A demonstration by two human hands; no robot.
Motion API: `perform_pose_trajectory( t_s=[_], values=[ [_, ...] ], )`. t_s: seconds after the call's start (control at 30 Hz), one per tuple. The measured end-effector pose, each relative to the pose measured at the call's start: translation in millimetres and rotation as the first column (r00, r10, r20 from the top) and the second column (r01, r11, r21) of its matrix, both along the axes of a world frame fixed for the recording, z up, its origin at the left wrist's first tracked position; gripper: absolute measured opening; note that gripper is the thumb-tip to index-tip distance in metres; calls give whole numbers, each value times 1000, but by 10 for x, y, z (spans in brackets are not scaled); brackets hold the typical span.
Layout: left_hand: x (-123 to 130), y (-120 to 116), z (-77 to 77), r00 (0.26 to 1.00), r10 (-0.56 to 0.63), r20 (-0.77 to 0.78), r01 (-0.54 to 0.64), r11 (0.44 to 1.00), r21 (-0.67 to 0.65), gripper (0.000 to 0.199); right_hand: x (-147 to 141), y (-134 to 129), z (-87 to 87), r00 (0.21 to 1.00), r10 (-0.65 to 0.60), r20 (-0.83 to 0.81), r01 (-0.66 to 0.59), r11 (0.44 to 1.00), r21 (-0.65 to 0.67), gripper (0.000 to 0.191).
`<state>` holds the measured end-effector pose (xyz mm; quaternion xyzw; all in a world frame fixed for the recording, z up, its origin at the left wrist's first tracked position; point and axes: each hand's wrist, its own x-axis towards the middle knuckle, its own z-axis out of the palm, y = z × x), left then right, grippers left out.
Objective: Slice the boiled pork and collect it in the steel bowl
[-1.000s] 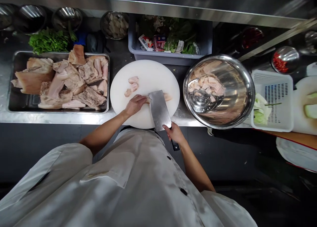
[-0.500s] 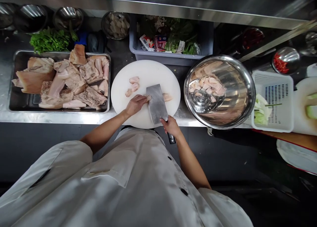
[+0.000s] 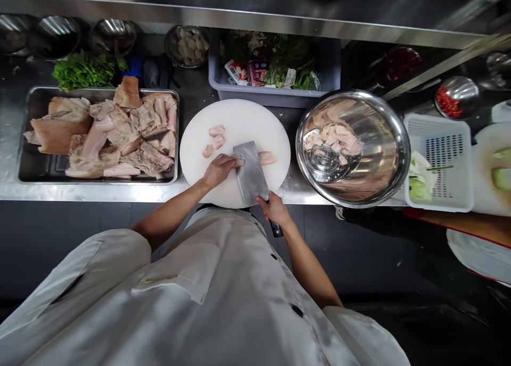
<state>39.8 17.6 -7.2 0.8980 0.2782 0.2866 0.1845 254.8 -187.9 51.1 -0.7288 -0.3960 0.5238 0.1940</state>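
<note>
My right hand [image 3: 275, 208] is wrapped round the black handle of a cleaver [image 3: 251, 174], whose broad blade lies over the round white cutting board [image 3: 239, 113]. Fingers closed, my left hand [image 3: 219, 170] grips a piece of meat [image 3: 240, 162] against the blade's left side. Just right of the blade a strip of meat [image 3: 267, 157] rests on the board, partly covered by the steel. A few small cut chunks of meat [image 3: 215, 141] sit at the board's left, beyond my left hand.
A steel tray [image 3: 40, 170] of large cooked meat pieces stands left. On the right are a steel bowl [image 3: 393, 158] with cut meat and a white basket [image 3: 459, 169] with cabbage. Behind the board sits a grey bin [image 3: 275, 97]; a steel shelf edge [image 3: 239, 19] runs above.
The cleaver's blade has shifted slightly left and tilted more, uncovering more of the strip at its right. My left hand stays closed on the meat piece. The view has shifted slightly.
</note>
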Motion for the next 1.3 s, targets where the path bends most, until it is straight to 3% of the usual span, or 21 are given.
perform_pose_trajectory(
  t_s=[0.1, 0.33, 0.4, 0.57, 0.67, 0.77, 0.93, 1.13, 1.3],
  values=[
    [-7, -11, -8, 1000, -3, 8, 3, 1000, 0, 26, -18, -96, 52, 1000, 13, -6, -13, 999, -46, 28],
    [14, 40, -49, 998, 49, -41, -49, 999, -9, 22, -271, 356, 79, 979, -8, 203, 18, 999, -45, 29],
    [41, 175, -64, 991, 128, -43, -127, 992, 28, 22, -188, 203, 104, 974, 33, 222, -20, 998, -62, 27],
    [87, 505, -44, 962, 273, 0, -272, 959, 83, 19, 404, -601, 296, 978, 185, 95, -180, 982, -58, 22],
    [123, 423, 1, 991, 124, -54, -121, 992, 45, 24, 618, -768, 344, 997, 74, 0, -74, 997, -25, 29],
    [184, 202, 28, 987, -112, -116, 109, 993, -32, 24, 542, -547, 234, 988, -111, -109, 115, 993, 33, 38],
    [234, 20, 22, 991, -98, -90, 90, 992, -90, 28, 270, -109, -36, 941, -247, -231, 261, 965, 33, 46],
    [213, 25, 2, 992, -88, -85, 78, 990, -116, 30, 263, -204, -51, 963, -197, -185, 203, 979, 13, 43],
    [221, 17, -17, 994, -75, -75, 63, 987, -150, 31, 225, 71, -17, 983, -163, -82, 171, 980, 99, 33]
  ],
)
